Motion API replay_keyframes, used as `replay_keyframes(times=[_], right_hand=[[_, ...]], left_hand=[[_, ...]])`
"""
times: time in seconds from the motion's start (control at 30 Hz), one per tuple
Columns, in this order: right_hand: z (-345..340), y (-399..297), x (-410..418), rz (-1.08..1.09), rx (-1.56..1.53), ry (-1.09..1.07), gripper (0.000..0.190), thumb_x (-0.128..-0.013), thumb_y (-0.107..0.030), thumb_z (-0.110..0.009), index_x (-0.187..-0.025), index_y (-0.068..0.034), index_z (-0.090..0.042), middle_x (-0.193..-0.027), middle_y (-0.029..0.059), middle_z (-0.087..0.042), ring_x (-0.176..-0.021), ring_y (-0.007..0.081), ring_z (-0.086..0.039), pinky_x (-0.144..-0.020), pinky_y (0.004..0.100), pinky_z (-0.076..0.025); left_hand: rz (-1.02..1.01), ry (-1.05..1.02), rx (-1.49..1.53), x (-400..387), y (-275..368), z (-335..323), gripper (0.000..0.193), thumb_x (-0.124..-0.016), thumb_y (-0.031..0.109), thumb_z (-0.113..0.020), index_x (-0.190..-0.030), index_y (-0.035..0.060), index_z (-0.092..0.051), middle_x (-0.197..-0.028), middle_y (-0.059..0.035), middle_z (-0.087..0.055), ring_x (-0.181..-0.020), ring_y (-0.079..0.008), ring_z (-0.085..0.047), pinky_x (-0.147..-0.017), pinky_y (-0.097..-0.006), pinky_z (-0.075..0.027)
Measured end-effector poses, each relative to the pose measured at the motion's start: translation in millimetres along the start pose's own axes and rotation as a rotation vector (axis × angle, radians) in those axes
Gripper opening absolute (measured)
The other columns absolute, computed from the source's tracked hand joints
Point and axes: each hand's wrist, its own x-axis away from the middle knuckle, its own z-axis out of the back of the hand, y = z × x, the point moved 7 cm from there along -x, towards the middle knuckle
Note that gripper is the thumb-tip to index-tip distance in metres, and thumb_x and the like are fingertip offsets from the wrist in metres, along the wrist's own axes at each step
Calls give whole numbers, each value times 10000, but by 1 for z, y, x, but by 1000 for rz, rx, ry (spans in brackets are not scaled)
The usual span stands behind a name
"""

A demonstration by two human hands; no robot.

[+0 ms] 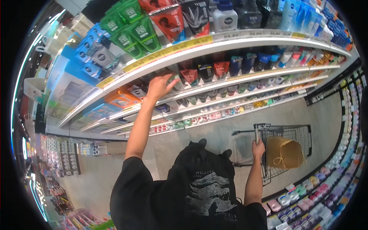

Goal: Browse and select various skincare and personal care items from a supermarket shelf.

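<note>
My left hand (161,85) reaches into the second shelf of a store display, under the top shelf's edge. Its thumb lies against a pale tube (176,82); whether the fingers grip it is hard to see. To the right of that hand stand a red pouch-like tube (189,77), a black tube (205,72) and another red tube (221,70). An orange box (123,97) sits to its left. My right hand (258,148) is wrapped around the handle (256,132) of a wire shopping cart (306,135). Inside the cart is a brown paper bag (283,152) with string handles.
The top shelf (230,43) holds green tubes (143,33), a white Nivea pump bottle (225,18) and blue tubes (302,17). Lower shelves carry small packages. Another curved product rack (313,181) runs along the right. Grey floor (207,135) lies between the racks.
</note>
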Motion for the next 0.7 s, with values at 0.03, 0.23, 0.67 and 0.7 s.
replay_keyframes(times=[0.03,0.23,0.67,0.7], right_hand=[[1,-3,5,9,-5,17,388,-869,-295,-750,-1173,-59,-709,-1024,241,-742,-992,468,-703,-856,540,-552],[-12,-10,34,64,34,-8,415,-864,-328,-747,-1173,-54,-713,-957,253,-745,-959,490,-701,-849,553,-548],[-18,5,100,-35,200,-153,392,-877,-342,-749,-1162,-73,-721,-961,249,-748,-946,458,-721,-855,555,-568],[-26,11,102,-8,175,-135,386,-880,-343,-747,-1156,-74,-718,-952,249,-747,-940,460,-719,-851,557,-568]], left_hand=[[28,-41,-46,-1,0,0,508,-956,540,-688,-1194,99,-764,-956,-214,-759,-898,-414,-735,-792,-474,-589],[5,-220,-76,-23,-19,-19,570,-1001,586,-609,-1154,65,-779,-1040,-232,-747,-949,-413,-723,-813,-469,-578],[-116,-184,-36,-24,-15,-38,529,-1033,555,-577,-850,81,-724,-782,-255,-692,-727,-461,-687,-630,-552,-536],[-236,-57,-80,-19,-9,-31,461,-1026,492,-631,-831,81,-703,-705,-236,-669,-637,-446,-671,-549,-533,-514]])
